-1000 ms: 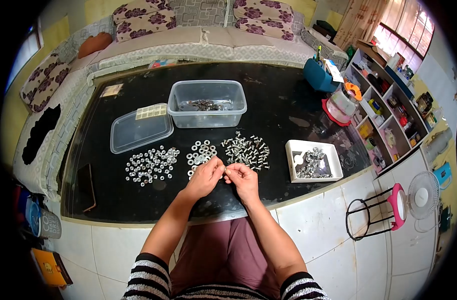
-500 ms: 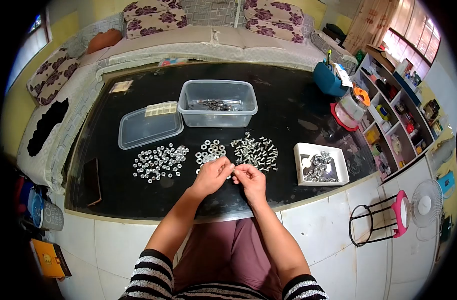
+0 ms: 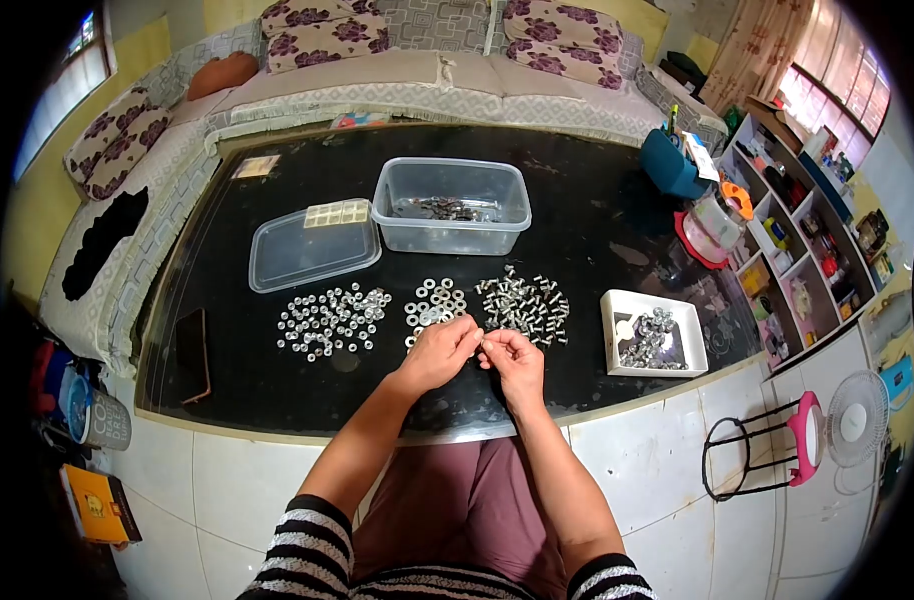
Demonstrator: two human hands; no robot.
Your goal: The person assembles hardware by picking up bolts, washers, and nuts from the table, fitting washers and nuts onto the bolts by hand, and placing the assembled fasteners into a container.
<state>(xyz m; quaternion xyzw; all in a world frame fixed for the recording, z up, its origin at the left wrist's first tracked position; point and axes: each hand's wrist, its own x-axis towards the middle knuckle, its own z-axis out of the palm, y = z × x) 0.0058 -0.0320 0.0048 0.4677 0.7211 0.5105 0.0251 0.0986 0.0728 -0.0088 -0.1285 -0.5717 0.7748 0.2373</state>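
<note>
Fingertips pinched, my left hand [image 3: 440,356] and my right hand [image 3: 515,363] meet over the near part of the black table [image 3: 277,400]. Whatever lies between their fingertips is too small and hidden to name. Just beyond my left hand is a group of flat washers [image 3: 434,300], partly covered by it. A pile of screws [image 3: 525,305] lies behind my right hand. Farther left, many nuts [image 3: 332,320] are spread out. To the right, a white box [image 3: 611,335] holds small metal parts [image 3: 654,340].
A clear plastic container [image 3: 452,235] with dark metal pieces stands behind the piles, its lid [image 3: 312,252] at its left. A phone [image 3: 193,355] lies at the left edge. At the back right are a teal holder [image 3: 672,170] and a lidded jar [image 3: 715,225].
The view has shifted, so the table and its contents appear farther right. Both hands stay pinched together at the fingertips, with only slight finger movement.
</note>
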